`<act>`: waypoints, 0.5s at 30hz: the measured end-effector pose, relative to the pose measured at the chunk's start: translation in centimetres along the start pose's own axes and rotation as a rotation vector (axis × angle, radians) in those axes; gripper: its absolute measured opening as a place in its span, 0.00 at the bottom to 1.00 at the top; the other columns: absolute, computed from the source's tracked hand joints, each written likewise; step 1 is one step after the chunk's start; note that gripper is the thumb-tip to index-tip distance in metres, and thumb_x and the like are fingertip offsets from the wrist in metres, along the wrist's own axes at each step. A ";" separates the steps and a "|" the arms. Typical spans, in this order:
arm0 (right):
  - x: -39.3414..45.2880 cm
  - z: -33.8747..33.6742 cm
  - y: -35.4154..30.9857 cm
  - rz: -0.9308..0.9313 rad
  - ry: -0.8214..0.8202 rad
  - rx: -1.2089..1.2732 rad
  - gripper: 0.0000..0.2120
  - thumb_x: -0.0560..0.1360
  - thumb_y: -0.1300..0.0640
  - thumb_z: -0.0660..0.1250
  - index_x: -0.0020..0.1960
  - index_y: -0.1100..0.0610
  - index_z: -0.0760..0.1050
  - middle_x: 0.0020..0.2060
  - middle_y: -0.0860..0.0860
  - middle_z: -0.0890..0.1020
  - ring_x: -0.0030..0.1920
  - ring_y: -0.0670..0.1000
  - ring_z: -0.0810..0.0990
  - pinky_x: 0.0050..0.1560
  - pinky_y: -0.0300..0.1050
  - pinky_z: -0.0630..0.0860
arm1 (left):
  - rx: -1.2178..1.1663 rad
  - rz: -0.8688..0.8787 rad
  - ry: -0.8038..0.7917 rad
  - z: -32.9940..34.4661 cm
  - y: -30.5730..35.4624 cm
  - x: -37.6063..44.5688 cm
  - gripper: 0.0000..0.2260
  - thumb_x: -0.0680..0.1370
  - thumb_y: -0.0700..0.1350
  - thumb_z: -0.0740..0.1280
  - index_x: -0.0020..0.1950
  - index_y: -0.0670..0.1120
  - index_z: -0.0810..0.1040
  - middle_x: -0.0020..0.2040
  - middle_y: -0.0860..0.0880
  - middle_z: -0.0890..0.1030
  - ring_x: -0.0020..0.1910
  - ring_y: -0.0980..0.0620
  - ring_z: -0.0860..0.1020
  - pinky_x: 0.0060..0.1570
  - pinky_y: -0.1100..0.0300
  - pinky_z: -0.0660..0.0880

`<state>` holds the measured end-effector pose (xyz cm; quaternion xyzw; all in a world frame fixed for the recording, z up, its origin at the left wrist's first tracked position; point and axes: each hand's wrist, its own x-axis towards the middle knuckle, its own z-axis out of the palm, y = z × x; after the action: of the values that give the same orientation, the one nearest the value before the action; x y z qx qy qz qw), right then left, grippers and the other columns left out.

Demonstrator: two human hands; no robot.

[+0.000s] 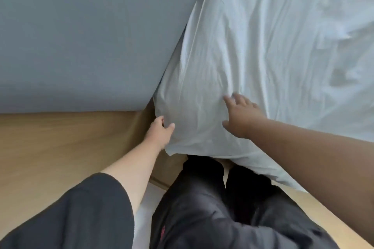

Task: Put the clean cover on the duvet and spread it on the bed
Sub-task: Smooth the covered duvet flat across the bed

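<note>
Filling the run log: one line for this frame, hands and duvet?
left hand: pinches corner edge | right hand: open, flat on top | wrinkled white fabric duvet: over grey fitted bed sheet, corner overhangs | stage: spreading

Under my fingers the white duvet cover [263, 50] is thin, creased cloth with a faint sheen. The grey-blue fitted sheet [81, 36] beside it looks matt, smooth and taut, and the bed frame [60, 137] shows pale, smooth wood grain.

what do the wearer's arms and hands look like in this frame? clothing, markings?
Both hands bare: left hand, right hand, no gloves, rings or watch visible. Left arm has a loose dark grey short sleeve ending near the elbow. Right forearm is bare; any sleeve is out of frame.
</note>
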<state>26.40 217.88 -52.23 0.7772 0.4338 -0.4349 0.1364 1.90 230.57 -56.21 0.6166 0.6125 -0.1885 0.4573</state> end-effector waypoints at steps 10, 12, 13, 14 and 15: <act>5.8 1.9 0.9 -0.011 -0.257 0.019 0.53 0.76 0.41 0.70 0.79 0.40 0.29 0.78 0.53 0.27 0.80 0.55 0.30 0.79 0.59 0.46 | -0.115 0.030 0.169 3.1 -2.8 6.9 0.10 0.82 0.51 0.64 0.42 0.52 0.73 0.42 0.50 0.78 0.47 0.43 0.79 0.45 0.53 0.74; 5.9 1.5 0.7 0.007 -0.297 0.022 0.52 0.77 0.41 0.69 0.79 0.40 0.28 0.78 0.53 0.27 0.79 0.55 0.29 0.79 0.60 0.47 | -0.165 0.041 0.185 2.9 -3.4 6.8 0.11 0.82 0.50 0.64 0.40 0.51 0.73 0.42 0.48 0.80 0.45 0.43 0.79 0.47 0.50 0.77; 6.0 1.2 0.5 0.011 -0.313 0.020 0.52 0.77 0.41 0.69 0.79 0.41 0.28 0.78 0.53 0.27 0.79 0.55 0.29 0.79 0.60 0.46 | -0.198 0.045 0.196 2.7 -3.8 6.7 0.12 0.83 0.50 0.63 0.40 0.50 0.73 0.42 0.48 0.80 0.44 0.43 0.79 0.47 0.49 0.78; 6.0 0.8 0.3 0.016 -0.324 0.019 0.51 0.78 0.41 0.69 0.79 0.41 0.28 0.78 0.53 0.27 0.79 0.55 0.29 0.78 0.60 0.46 | -0.241 0.044 0.205 2.6 -4.1 6.4 0.12 0.83 0.51 0.62 0.41 0.49 0.73 0.42 0.48 0.79 0.43 0.43 0.79 0.45 0.49 0.77; 5.9 0.6 0.2 0.020 -0.326 0.023 0.51 0.78 0.42 0.68 0.79 0.41 0.29 0.79 0.53 0.28 0.79 0.55 0.30 0.78 0.60 0.46 | -0.283 0.047 0.211 2.5 -4.5 6.2 0.12 0.83 0.52 0.61 0.41 0.50 0.72 0.41 0.48 0.79 0.41 0.44 0.78 0.43 0.51 0.76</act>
<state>27.67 220.74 -57.29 0.7022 0.3929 -0.5588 0.2005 -0.33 231.46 -63.83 0.5767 0.6629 -0.0239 0.4770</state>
